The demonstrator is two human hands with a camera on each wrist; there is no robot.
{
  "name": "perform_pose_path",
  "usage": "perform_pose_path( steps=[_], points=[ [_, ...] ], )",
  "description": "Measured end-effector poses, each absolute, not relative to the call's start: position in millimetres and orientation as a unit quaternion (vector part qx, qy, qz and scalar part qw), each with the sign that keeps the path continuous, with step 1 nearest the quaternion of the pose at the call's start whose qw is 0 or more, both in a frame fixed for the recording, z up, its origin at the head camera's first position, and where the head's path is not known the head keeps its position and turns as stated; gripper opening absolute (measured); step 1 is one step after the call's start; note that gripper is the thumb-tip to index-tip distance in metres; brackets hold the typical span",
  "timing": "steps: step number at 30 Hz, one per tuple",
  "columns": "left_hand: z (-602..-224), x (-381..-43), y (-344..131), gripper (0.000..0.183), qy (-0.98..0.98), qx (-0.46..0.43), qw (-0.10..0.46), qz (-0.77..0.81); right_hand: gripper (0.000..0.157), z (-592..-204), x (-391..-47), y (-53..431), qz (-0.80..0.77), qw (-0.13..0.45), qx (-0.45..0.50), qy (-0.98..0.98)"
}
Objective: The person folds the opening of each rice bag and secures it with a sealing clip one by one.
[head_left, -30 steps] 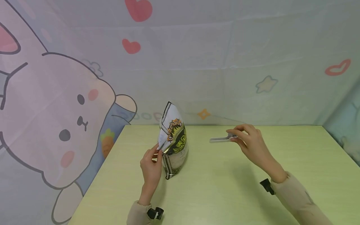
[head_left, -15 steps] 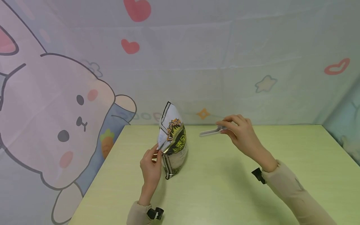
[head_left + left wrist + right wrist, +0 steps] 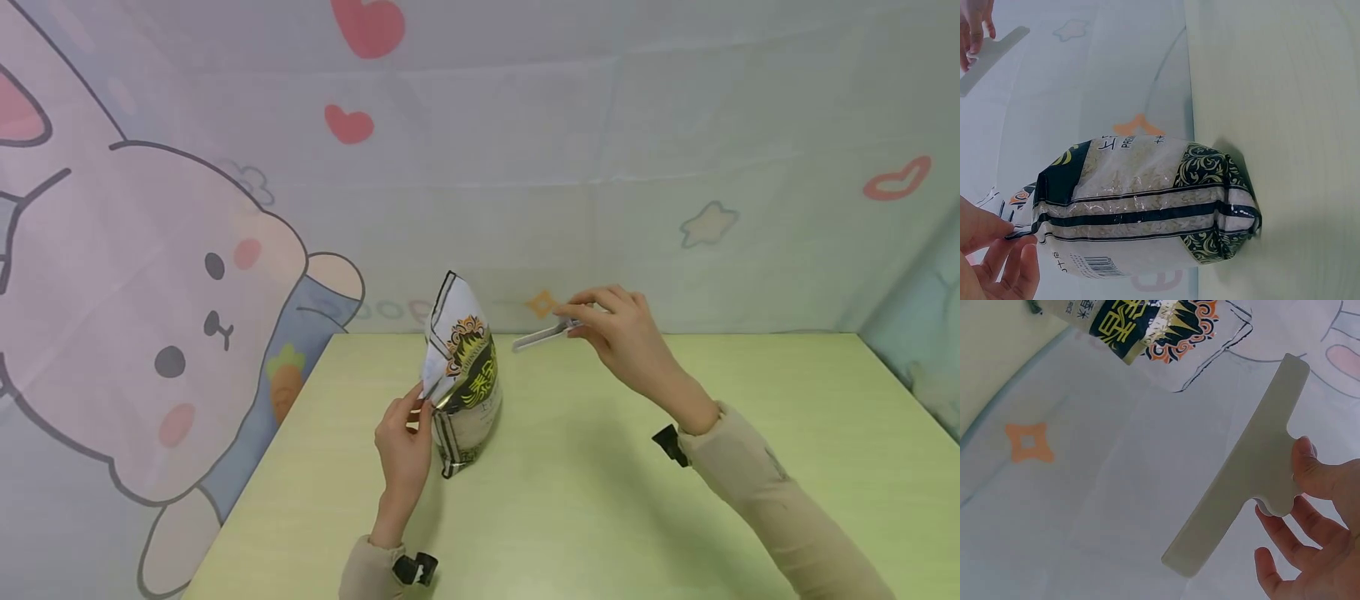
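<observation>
A bag of rice [image 3: 468,375], white with black and gold print, stands upright on the table. My left hand [image 3: 405,437] pinches its near top corner between thumb and fingers. In the left wrist view the bag's side [image 3: 1141,212] shows a clear strip with grains behind it. My right hand [image 3: 626,342] holds a pale grey sealing clip [image 3: 542,336] by its tab, in the air to the right of the bag. Thumb and fingers press on the tab in the right wrist view, where the long flat bar of the clip [image 3: 1235,469] lies slanted, apart from the bag.
The light yellow-green table [image 3: 562,517] reaches back to a printed cloth backdrop [image 3: 600,167] with a rabbit, hearts and stars. Black straps [image 3: 415,570] sit at both sleeves.
My right hand has moved left and up with the sealing clip, bringing it nearer to the bag's top. The left hand and the rice bag have stayed in place.
</observation>
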State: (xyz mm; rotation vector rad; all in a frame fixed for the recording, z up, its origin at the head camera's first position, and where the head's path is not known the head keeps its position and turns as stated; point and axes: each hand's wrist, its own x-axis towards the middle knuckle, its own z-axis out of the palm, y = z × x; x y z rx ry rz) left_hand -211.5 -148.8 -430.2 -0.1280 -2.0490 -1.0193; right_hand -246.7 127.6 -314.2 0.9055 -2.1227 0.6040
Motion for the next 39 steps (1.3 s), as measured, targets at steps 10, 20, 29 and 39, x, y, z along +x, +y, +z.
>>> perform_pose_path(
  steps=[10,20,29,39],
  points=[
    [-425.8,-208.4,-147.5,0.026,-0.818,-0.042,0.398,-0.413,0.030,-296.5,-249.5,113.6,0.215,0.366,0.370,-0.826],
    [-424.2,-208.3,-147.4,0.026,-0.820,-0.039,0.397,-0.410,0.028,-280.2,-256.4,99.6,0.188,0.372,0.386,-0.823],
    [-424.3,-208.6,-147.2,0.026,-0.819,-0.037,0.396,-0.414,0.030,-272.2,-265.7,91.6,0.174,0.375,0.399,-0.819],
    [-425.3,-208.1,-147.7,0.027,-0.817,-0.038,0.398,-0.416,0.026,-260.3,-277.6,81.0,0.155,0.369,0.414,-0.818]
  ],
)
